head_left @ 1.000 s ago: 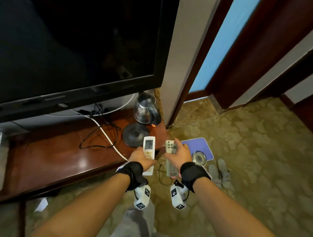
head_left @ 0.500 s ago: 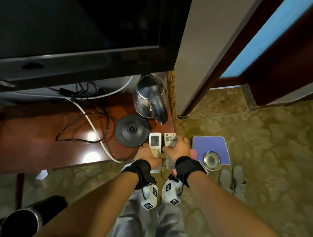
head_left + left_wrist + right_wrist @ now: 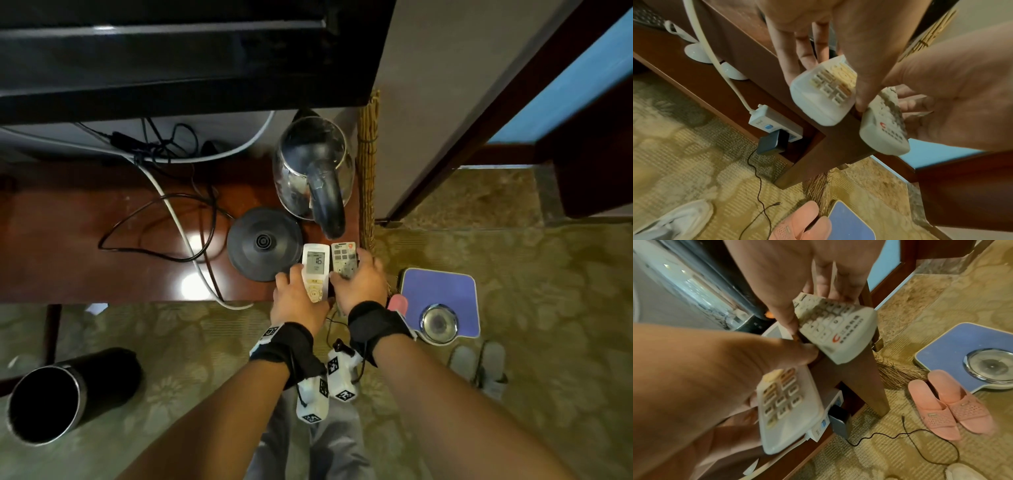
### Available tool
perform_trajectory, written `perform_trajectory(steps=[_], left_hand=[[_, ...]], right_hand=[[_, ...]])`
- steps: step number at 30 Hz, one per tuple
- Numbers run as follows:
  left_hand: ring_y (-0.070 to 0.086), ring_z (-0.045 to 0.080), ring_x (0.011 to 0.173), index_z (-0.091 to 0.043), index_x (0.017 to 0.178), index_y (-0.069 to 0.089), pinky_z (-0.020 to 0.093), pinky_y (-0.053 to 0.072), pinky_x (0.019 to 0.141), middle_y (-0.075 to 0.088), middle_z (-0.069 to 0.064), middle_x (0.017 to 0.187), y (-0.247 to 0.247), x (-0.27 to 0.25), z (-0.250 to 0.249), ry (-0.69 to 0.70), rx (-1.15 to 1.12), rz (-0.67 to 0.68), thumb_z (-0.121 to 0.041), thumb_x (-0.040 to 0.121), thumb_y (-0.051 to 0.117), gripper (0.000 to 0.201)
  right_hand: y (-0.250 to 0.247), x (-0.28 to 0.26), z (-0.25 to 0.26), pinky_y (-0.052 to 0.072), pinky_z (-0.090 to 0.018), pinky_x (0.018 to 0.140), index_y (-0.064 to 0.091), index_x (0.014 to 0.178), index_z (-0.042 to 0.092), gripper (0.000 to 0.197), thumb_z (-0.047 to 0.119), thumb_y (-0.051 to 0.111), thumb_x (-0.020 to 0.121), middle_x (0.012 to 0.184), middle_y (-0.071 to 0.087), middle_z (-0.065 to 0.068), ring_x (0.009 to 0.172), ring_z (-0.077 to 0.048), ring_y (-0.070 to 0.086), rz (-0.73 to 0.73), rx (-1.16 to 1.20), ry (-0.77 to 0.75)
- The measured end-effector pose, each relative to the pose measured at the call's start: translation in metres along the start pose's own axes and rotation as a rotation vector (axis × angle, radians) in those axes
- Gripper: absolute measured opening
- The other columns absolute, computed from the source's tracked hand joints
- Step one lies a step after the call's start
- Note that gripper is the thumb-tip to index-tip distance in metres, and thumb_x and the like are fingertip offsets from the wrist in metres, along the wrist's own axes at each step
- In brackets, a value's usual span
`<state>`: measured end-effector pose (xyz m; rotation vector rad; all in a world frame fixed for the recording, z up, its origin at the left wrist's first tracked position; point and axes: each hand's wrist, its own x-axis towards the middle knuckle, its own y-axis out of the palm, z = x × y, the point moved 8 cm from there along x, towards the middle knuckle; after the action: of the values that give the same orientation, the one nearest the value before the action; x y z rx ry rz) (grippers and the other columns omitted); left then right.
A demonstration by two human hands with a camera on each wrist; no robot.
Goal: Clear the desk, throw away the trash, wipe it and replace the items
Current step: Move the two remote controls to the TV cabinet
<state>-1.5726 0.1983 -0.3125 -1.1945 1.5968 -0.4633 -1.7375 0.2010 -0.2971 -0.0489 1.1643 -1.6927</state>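
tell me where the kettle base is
Head view: the kettle base sits on the desk near its right end, beside the glass kettle, left of the white remote.

Left hand [image 3: 297,303] grips a white remote [image 3: 315,269], display reading 16. Right hand [image 3: 363,289] grips a grey remote [image 3: 343,258]. Remotes lie parallel, side by side, over the front right corner of the tabletop [image 3: 85,240], just beside the round black kettle base [image 3: 262,243]. Glass kettle [image 3: 313,171] stands behind the base, not on it. On the floor: blue scale [image 3: 440,291] to the right, black bin [image 3: 51,401] to the left.
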Motion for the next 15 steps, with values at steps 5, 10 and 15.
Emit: perform_trajectory(steps=[5, 10, 15], left_hand=[[0.055, 0.031, 0.108, -0.028, 0.126, 0.040, 0.046, 0.052, 0.088, 0.045, 0.003, 0.119, -0.012, -0.008, 0.000, -0.053, -0.102, -0.042, -0.032, 0.071, 0.075, 0.065], [0.054, 0.027, 0.109, -0.029, 0.126, 0.041, 0.045, 0.053, 0.086, 0.044, 0.000, 0.119, -0.016, -0.010, -0.001, -0.050, -0.101, -0.045, -0.035, 0.072, 0.074, 0.064], [0.052, 0.026, 0.110, -0.028, 0.127, 0.046, 0.041, 0.052, 0.086, 0.044, 0.001, 0.121, -0.021, -0.004, -0.003, -0.029, -0.105, -0.080, -0.032, 0.075, 0.074, 0.059]], right_hand=[[0.001, -0.001, 0.006, 0.048, -0.043, 0.098, 0.048, 0.135, 0.024, 0.061, 0.031, 0.073, 0.080, 0.128, 0.050, -0.006, 0.115, -0.030, 0.054, 0.016, -0.032, -0.001], [0.004, -0.001, 0.009, 0.050, -0.044, 0.097, 0.049, 0.133, 0.021, 0.062, 0.032, 0.077, 0.079, 0.127, 0.051, -0.005, 0.114, -0.029, 0.057, 0.006, 0.026, -0.005], [0.005, 0.005, 0.012, 0.049, -0.045, 0.098, 0.048, 0.133, 0.019, 0.063, 0.033, 0.078, 0.079, 0.128, 0.050, -0.006, 0.117, -0.028, 0.055, -0.009, 0.091, -0.001]])
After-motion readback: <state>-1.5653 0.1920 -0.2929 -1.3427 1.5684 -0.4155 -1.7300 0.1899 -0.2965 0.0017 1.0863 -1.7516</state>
